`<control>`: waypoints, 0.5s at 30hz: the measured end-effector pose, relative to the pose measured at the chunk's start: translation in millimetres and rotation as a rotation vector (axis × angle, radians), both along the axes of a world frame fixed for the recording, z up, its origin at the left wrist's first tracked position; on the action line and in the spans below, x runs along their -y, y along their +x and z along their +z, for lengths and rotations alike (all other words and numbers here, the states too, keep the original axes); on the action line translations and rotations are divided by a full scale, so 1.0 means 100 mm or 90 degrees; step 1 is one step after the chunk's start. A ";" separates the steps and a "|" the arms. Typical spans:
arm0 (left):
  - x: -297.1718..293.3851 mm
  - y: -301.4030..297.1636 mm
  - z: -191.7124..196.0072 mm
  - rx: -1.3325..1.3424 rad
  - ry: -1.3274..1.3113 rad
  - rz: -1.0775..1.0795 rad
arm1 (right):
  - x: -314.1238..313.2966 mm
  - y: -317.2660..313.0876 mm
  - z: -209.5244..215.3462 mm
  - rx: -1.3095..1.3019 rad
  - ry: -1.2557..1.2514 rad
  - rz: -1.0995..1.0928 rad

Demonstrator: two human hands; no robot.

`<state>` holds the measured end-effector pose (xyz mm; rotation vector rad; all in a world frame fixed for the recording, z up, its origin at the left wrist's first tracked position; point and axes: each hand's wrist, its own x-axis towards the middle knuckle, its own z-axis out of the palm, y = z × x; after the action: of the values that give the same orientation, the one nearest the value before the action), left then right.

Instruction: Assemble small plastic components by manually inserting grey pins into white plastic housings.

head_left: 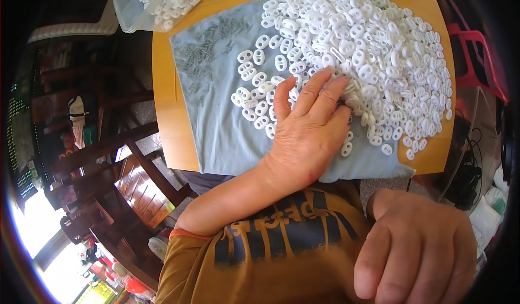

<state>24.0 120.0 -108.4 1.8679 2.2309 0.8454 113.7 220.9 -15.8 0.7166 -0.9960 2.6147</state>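
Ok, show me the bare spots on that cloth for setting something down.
Bare: the cloth strip left of the left hand, below the grey pins and scattered white rings; also the bare table edge further left. Crowded: the white pile covers the cloth's right and upper half, and the tub takes the top-left corner.

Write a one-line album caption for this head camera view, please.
Left hand rests flat on a heap of white plastic pieces spread over grey cloth.
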 end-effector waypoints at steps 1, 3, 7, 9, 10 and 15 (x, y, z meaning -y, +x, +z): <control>0.02 -0.02 -0.02 -0.001 -0.001 0.004 | 0.03 -0.05 -0.01 0.002 -0.006 0.008; 0.05 -0.05 -0.05 -0.016 -0.012 -0.003 | 0.03 -0.04 -0.01 0.006 -0.016 0.020; 0.03 -0.05 -0.03 -0.009 -0.009 -0.020 | 0.00 0.08 0.03 0.019 -0.032 0.034; 0.02 -0.04 -0.01 0.003 -0.012 -0.019 | 0.01 0.10 0.06 0.025 -0.041 0.042; 0.03 -0.04 -0.01 0.003 -0.012 -0.017 | 0.02 0.04 0.06 0.028 -0.046 0.047; 0.02 -0.04 -0.02 -0.005 0.007 -0.052 | 0.07 0.02 0.08 0.047 -0.073 0.072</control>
<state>20.5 118.3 -110.0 1.9562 2.1418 0.8407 115.6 214.1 -7.8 0.6713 -0.8390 2.7880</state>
